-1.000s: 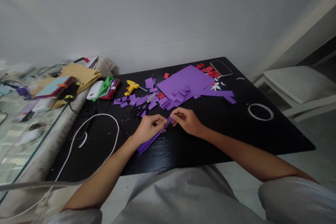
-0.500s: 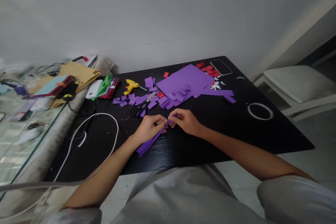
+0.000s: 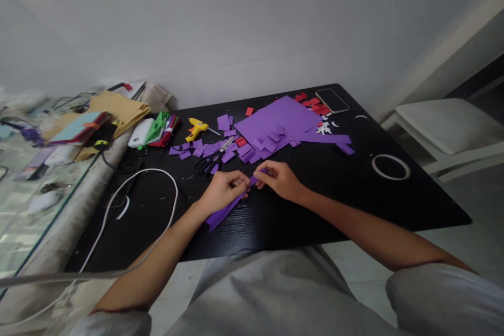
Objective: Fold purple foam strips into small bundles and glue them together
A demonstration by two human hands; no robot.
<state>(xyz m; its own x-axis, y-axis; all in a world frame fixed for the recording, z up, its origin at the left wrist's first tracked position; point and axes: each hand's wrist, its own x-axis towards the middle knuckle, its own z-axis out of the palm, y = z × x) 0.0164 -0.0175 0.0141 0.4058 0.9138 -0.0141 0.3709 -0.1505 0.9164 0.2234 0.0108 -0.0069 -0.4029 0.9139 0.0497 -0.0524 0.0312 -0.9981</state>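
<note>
Both hands are pinched onto the same purple strip (image 3: 227, 207) right at its far end. The left hand (image 3: 222, 190) has its fingers curled tight around the strip from the left, and the right hand (image 3: 279, 179) nips the very tip between thumb and fingertips, so the two hands are almost touching each other there.

The strip itself is long, narrow and flat, a deep violet, running on a slant from the hands back toward the near edge of the black table (image 3: 394, 205). It looks folded or doubled lengthwise, but that's hard to tell for sure. Its lower end lies on the tabletop, while the top end is mostly buried under the fingers, so what's going on at the tip isn't visible.

Just beyond the hands sit black-handled scissors (image 3: 214, 160) among a scatter of small purple squares (image 3: 197, 148), then a big purple sheet (image 3: 279, 118) with cut flaps along its near edge. A yellow glue gun (image 3: 197, 128) lies further back, and a white cable (image 3: 157, 178) loops off to the left. The left side of the view is blurry.
</note>
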